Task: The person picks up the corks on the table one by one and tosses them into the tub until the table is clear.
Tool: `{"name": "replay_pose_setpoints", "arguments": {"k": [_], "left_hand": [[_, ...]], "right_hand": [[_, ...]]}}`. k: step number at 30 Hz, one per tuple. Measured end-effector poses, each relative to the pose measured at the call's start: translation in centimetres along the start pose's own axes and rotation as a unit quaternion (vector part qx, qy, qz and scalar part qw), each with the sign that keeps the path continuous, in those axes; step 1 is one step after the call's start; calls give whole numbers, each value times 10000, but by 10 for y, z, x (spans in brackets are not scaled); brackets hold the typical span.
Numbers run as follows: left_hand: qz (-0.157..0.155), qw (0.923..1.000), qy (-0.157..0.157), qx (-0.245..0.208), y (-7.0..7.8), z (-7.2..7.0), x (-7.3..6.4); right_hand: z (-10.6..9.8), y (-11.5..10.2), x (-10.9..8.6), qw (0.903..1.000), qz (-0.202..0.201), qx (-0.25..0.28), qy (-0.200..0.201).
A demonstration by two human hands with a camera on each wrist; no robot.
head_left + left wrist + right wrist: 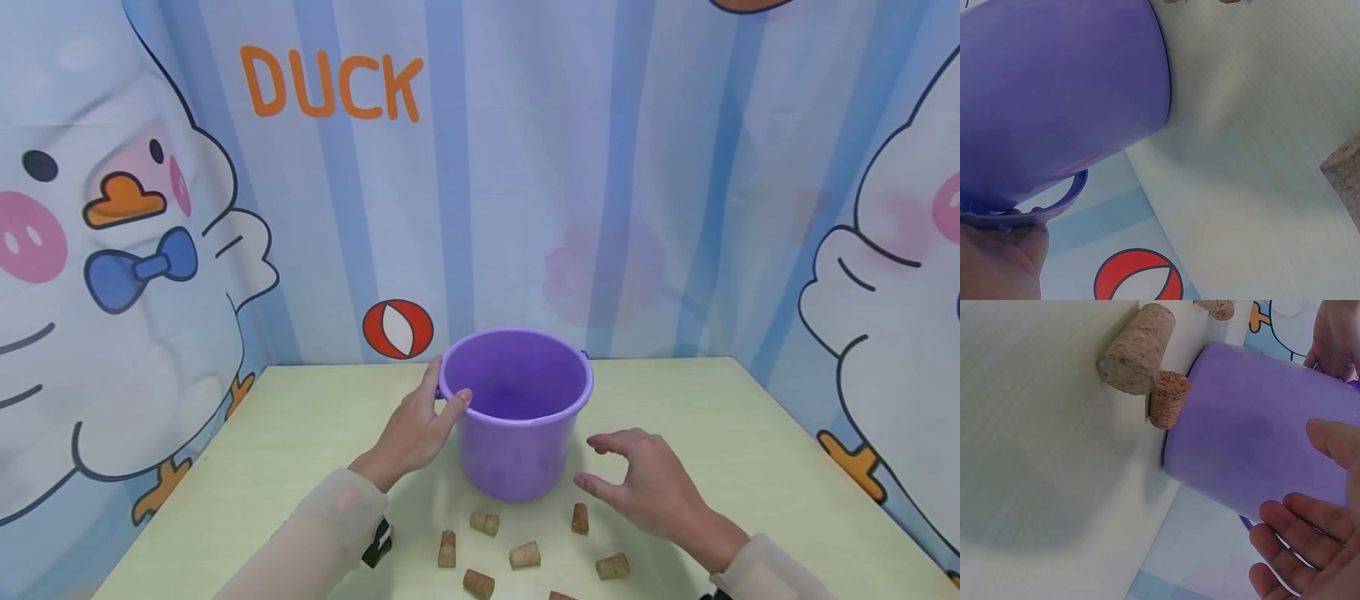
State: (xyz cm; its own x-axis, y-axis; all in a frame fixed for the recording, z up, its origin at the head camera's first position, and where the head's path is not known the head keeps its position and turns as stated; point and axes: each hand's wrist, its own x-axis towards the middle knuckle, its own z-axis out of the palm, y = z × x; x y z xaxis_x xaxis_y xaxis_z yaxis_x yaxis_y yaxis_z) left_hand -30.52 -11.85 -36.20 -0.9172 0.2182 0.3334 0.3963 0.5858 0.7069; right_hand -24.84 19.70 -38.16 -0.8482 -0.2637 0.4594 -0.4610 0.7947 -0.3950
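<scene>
Pale table point(262, 458), purple bucket point(517, 454) in left hand point(412, 429)

Backdrop point(517, 183): pale blue, striped in darker blue, creased in places.
Lettering point(346, 86): "DUCK", printed in orange at upper left.
Left duck point(157, 358): outlined in black on white; an orange bill point(123, 202) and a blue bow tie point(152, 267) are shown.
Right duck point(907, 350): cut off by the head view's edge; an orange foot point(857, 467) is seen.
Ball point(398, 329): printed in red and white, just above the worktop point(675, 392).
Worktop: coloured pale yellow-green, faintly grained.
Pink shape point(600, 271): faintly printed, right of centre.
</scene>
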Motion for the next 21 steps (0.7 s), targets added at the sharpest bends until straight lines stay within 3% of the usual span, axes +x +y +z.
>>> {"name": "replay_pose_setpoints", "arguments": {"k": [12, 21], "left_hand": [[-54, 10000, 22, 11, -1, 1, 0], [-57, 10000, 20, 10, -1, 1, 0]], "right_hand": [[4, 3, 0, 9978, 254, -41, -618], [9, 6, -3, 9970, 53, -184, -756]]}}
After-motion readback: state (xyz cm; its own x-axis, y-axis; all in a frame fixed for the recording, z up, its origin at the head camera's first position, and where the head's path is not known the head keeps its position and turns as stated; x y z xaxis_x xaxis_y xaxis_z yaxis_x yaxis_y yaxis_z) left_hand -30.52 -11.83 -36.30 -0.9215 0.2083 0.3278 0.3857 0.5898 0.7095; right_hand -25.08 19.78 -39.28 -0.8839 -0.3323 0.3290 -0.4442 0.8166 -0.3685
